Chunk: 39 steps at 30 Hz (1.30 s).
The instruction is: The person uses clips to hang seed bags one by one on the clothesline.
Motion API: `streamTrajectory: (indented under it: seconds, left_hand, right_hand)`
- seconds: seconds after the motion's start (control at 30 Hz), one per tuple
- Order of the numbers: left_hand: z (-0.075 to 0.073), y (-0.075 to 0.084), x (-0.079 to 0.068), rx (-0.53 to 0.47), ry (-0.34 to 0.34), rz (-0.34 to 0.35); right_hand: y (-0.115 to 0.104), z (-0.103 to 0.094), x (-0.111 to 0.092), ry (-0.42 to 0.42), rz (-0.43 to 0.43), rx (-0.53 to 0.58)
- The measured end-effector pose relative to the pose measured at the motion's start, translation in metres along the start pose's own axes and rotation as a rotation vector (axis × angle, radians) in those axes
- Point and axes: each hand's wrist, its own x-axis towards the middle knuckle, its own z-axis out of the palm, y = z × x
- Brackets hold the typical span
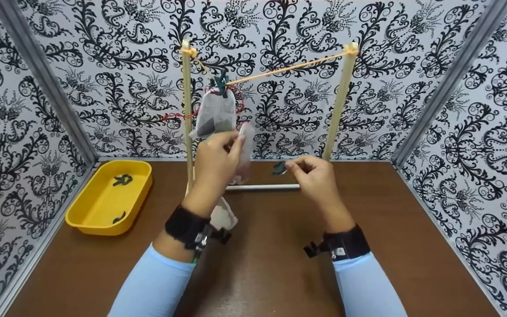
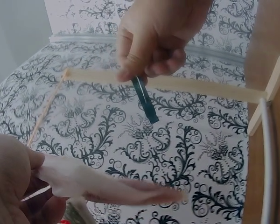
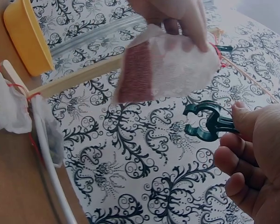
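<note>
My left hand (image 1: pixel 220 152) pinches a thin white mesh pouch (image 3: pixel 170 67) by its upper edge; dark red contents show through its lower part. To the right and slightly lower, my right hand (image 1: pixel 317 176) holds a dark green spring clip (image 3: pixel 207 122) between thumb and fingers. The clip's jaws stand apart, pointing toward the pouch with a gap between. Just behind my left hand, another white pouch (image 1: pixel 218 108) with dark contents hangs from an orange cord (image 1: pixel 286 69). Dark green clips (image 1: pixel 221 82) fasten it there, and red string (image 1: pixel 178 115) trails from it.
Two wooden posts (image 1: pixel 338 105) hold the cord, which sags at the hanging pouch. A white rod (image 1: pixel 266 187) runs low between them. Another white pouch (image 1: pixel 223 215) lies behind my left wrist. At left stands a yellow tray (image 1: pixel 75 215) with dark clips (image 1: pixel 123 179).
</note>
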Motion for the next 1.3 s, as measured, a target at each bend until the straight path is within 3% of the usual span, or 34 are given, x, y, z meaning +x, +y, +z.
streamTrajectory:
  seconds: [0.23, 0.33, 0.47, 0.73, 0.9, 1.03, 1.3]
  left_hand:
    - [-0.003, 0.018, 0.039, 0.051, -0.102, -0.17]
    - [0.0, 0.022, 0.054, 0.085, -0.126, -0.188]
    - [0.004, 0.025, 0.068, 0.144, -0.107, -0.17]
    - [0.008, 0.028, 0.08, 0.197, -0.057, -0.169]
    - [0.011, 0.029, 0.086, 0.254, -0.052, -0.135]
    - [0.014, 0.029, 0.089, 0.265, -0.054, -0.142]
    - [0.014, 0.03, 0.089, 0.262, -0.006, -0.128]
  right_hand:
    - [-0.029, -0.019, 0.041, -0.025, 0.027, -0.007]
    - [-0.047, -0.024, 0.065, 0.006, -0.004, 0.012]
    - [-0.075, -0.023, 0.094, 0.04, -0.052, 0.005]
    - [-0.116, -0.005, 0.143, 0.023, -0.166, -0.195]
    - [-0.135, 0.005, 0.167, -0.021, -0.137, -0.314]
    - [-0.143, 0.009, 0.177, -0.058, -0.118, -0.35]
    - [-0.144, 0.014, 0.18, -0.238, -0.073, -0.44]
